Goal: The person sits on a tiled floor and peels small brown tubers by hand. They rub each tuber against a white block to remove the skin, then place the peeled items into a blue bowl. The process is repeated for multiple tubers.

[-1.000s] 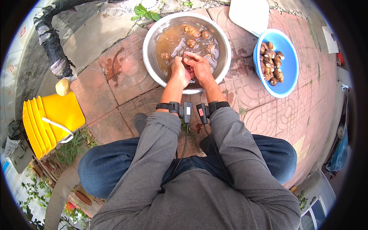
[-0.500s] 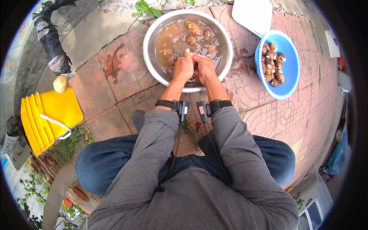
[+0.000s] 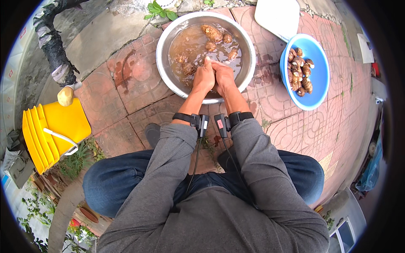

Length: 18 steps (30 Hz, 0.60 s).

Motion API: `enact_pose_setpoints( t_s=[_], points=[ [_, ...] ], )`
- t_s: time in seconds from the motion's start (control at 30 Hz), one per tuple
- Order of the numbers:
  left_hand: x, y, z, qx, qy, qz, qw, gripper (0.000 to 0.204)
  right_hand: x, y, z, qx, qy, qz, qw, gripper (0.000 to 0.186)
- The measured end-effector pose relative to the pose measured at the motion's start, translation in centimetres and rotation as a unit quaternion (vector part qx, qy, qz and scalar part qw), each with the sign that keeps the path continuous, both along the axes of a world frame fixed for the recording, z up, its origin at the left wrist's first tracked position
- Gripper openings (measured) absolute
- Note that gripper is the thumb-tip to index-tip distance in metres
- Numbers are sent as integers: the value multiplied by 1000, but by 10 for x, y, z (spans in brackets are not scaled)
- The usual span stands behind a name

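Observation:
My left hand point(image 3: 204, 75) and my right hand point(image 3: 223, 76) are closed against each other over the near half of a steel basin point(image 3: 163, 58), fingers curled round something hidden between them. Murky brown water fills the basin, with several knobbly brown tubers point(image 3: 211, 33) in it, some partly under the surface. To the right of it sits a blue plastic bowl point(image 3: 321, 71) holding several more dark brown tubers point(image 3: 306, 84) with pale cut spots.
A white board point(image 3: 276, 17) lies behind the blue bowl. At left are a yellow bucket point(image 3: 67, 122), a pale yellow round object point(image 3: 65, 96) and a black-wrapped branch or pipe point(image 3: 55, 50). My bent knees flank the near side. Red paving tiles point(image 3: 139, 71) surround the basin.
My hands have rolled from a more open cupped pose, palms partly showing, to a closed one with their backs up. Tubers near the basin's left now show more clearly.

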<state>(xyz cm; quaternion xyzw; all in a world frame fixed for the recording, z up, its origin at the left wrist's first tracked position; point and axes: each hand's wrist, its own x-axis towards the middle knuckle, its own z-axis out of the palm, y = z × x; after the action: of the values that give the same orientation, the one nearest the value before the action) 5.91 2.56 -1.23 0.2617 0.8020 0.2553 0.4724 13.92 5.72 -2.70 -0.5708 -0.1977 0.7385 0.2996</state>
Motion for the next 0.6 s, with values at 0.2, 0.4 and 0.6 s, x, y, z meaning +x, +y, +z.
enact_pose_setpoints(
  t_s=[0.2,0.4,0.6],
  points=[
    [-7,-8,-11,-33,-273,107,955,67,-2,5,-5,-70,-49,-19,996,23],
    [-17,-7,-19,30,-421,263,867,39,0,-2,4,58,-136,46,988,36],
    [-22,-8,-28,67,-474,268,836,34,3,-10,-3,133,-88,113,981,41]
  ],
)
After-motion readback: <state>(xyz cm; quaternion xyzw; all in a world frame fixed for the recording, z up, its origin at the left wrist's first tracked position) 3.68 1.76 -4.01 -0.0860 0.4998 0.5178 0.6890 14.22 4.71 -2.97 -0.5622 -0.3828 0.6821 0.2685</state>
